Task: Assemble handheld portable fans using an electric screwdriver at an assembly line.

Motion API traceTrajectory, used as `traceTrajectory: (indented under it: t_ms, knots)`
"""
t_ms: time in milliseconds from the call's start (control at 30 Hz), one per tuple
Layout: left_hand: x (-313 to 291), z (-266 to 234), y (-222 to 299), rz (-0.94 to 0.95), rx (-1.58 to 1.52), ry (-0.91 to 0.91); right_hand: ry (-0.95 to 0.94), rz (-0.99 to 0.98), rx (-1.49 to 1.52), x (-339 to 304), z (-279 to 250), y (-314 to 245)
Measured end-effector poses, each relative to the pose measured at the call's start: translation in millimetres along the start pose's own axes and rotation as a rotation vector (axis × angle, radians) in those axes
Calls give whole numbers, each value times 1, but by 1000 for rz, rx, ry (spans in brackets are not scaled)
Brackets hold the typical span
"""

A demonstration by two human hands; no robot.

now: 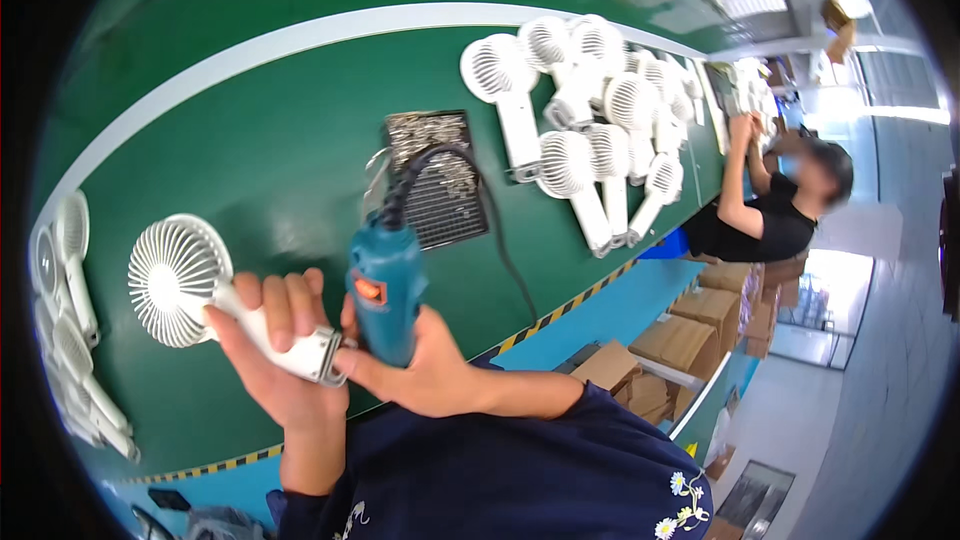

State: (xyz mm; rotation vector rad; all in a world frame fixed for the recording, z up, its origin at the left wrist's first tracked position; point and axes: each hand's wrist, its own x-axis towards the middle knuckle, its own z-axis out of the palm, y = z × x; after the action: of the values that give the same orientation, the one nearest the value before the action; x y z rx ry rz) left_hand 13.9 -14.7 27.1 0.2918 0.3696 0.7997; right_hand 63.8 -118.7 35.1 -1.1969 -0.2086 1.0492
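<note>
My left hand (285,395) is wrapped round the handle of a white handheld fan (178,280), whose round ribbed head points to the left. The handle's open-looking base end faces my right hand. In my right hand (432,375) is a teal electric screwdriver (383,280) with a black cord coming off its upper end. Thumb and fingertips of that hand are close against the fan's base, and whether they press on it I cannot tell. The screwdriver's tip is hidden behind the hand.
A black gridded tray (450,205) of small metal parts lies beyond the screwdriver on the green table (270,130). Several white fans (620,100) are heaped at the right, with more fans (75,340) at the far left. A co-worker (780,200) and cardboard boxes (680,340) are farther right.
</note>
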Motion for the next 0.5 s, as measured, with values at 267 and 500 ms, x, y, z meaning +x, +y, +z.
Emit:
traceTrajectory:
  t_ms: [267,500]
  knots:
    - [5,14,-4,-239,-156,49,78,-10,161,-11,1,1]
    - [10,4,5,-164,-37,62,25,-27,275,-13,-4,6]
